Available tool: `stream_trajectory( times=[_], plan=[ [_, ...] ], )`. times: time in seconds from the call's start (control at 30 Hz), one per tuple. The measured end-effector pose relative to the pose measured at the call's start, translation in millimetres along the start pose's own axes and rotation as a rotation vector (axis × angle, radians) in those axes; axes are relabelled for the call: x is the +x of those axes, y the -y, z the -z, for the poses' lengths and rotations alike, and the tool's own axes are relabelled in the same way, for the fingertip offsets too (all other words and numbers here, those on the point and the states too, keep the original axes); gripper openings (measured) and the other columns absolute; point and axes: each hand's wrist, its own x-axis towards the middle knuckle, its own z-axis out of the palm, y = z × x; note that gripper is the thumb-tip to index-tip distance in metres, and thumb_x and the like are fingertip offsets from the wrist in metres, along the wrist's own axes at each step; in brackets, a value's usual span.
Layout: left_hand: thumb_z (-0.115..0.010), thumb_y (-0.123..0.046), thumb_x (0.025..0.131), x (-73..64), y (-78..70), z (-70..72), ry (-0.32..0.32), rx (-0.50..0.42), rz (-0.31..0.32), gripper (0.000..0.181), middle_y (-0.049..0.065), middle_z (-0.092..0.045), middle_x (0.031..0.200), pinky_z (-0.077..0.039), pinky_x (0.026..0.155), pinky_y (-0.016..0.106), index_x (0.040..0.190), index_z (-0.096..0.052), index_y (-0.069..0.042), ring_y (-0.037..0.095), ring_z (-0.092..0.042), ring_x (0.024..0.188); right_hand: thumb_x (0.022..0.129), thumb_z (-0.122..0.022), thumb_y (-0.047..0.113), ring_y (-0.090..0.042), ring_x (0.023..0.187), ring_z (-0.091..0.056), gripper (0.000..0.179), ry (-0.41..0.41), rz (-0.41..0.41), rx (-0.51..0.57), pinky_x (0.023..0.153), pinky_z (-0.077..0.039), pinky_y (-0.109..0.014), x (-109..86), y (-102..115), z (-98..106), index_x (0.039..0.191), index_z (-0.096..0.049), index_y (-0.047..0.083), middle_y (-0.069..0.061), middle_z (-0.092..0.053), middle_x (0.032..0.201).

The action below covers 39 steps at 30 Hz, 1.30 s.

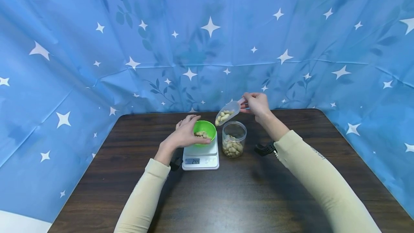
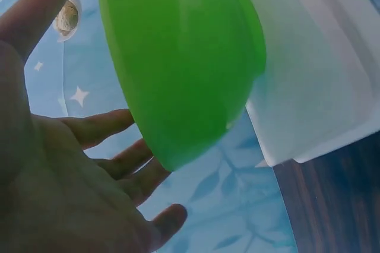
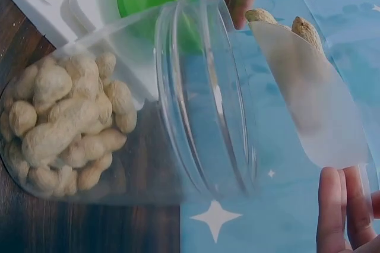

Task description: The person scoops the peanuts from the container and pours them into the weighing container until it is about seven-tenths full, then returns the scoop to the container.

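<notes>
A green bowl (image 1: 205,128) with peanuts in it stands on a white kitchen scale (image 1: 201,162) with digits lit on its display. My left hand (image 1: 186,133) spans the bowl's rim, thumb on the near side and fingers round the left and far side. In my right hand (image 1: 256,104), the handle of a translucent scoop (image 1: 233,107) is gripped. Several peanuts (image 1: 224,116) lie in the scoop, its tip tilted down toward the bowl, above and between bowl and jar. Below the scoop is an open clear jar (image 3: 196,104), its lower part filled with peanuts (image 3: 65,122).
Scale and jar stand side by side near the back of a dark wooden table (image 1: 207,200). Behind the table hangs a blue curtain (image 1: 245,39) with white stars. Black wrist straps (image 1: 265,149) are on both wrists.
</notes>
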Motion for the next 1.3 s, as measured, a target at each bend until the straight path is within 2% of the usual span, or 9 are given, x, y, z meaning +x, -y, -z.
stream_trajectory(
  times=[0.27,0.57,0.8,1.07,1.3],
  plan=[
    [-0.086,-0.056,0.076,-5.5,6.8,3.4,0.041,-0.018,0.05,0.117,0.02,-0.03,0.161,-0.019,0.116,0.064,0.163,-0.024,-0.007,0.039,-0.033,0.145,0.109,-0.049,0.017,-0.011,0.067,-0.07,0.034,-0.004,0.001,-0.002,0.072,-0.06,-0.03,2.1,-4,-15,0.123,-0.062,-0.011,-0.009,-0.068,0.081],
    [-0.087,-0.055,0.075,-6.7,16.1,5.0,0.096,-0.033,0.085,0.121,0.023,-0.033,0.159,-0.024,0.113,0.067,0.162,-0.022,-0.003,0.038,-0.037,0.143,0.11,-0.049,0.018,-0.013,0.065,-0.07,0.034,-0.006,0.028,-0.048,0.072,-0.061,-0.033,2.0,-5,-34,0.121,-0.063,-0.01,-0.016,-0.068,0.087],
    [-0.09,-0.046,0.076,-3.4,23.0,3.7,0.124,-0.138,0.03,0.118,0.022,-0.044,0.148,-0.039,0.11,0.054,0.159,-0.024,0.004,0.034,-0.046,0.133,0.11,-0.049,0.021,-0.018,0.071,-0.07,0.034,0.013,0.086,-0.132,0.071,-0.061,-0.034,-1.3,-7,-46,0.121,-0.063,-0.008,-0.022,-0.07,0.095],
    [-0.09,-0.045,0.076,-3.2,23.7,3.5,0.113,-0.152,0.003,0.114,0.02,-0.047,0.146,-0.041,0.108,0.053,0.158,-0.027,0.004,0.033,-0.048,0.131,0.109,-0.05,0.02,-0.023,0.078,-0.073,0.031,-0.007,0.172,-0.188,0.071,-0.061,-0.036,-2.3,-6,-55,0.118,-0.065,-0.006,-0.022,-0.071,0.094],
    [-0.091,-0.044,0.076,-2.3,24.7,2.6,0.099,-0.16,-0.005,0.107,0.015,-0.053,0.139,-0.044,0.104,0.052,0.155,-0.035,0.001,0.03,-0.052,0.125,0.109,-0.051,0.021,-0.026,0.079,-0.074,0.03,-0.006,0.23,-0.198,0.067,-0.061,-0.03,-3.4,-2,-57,0.115,-0.066,-0.005,-0.021,-0.072,0.093]
  ],
)
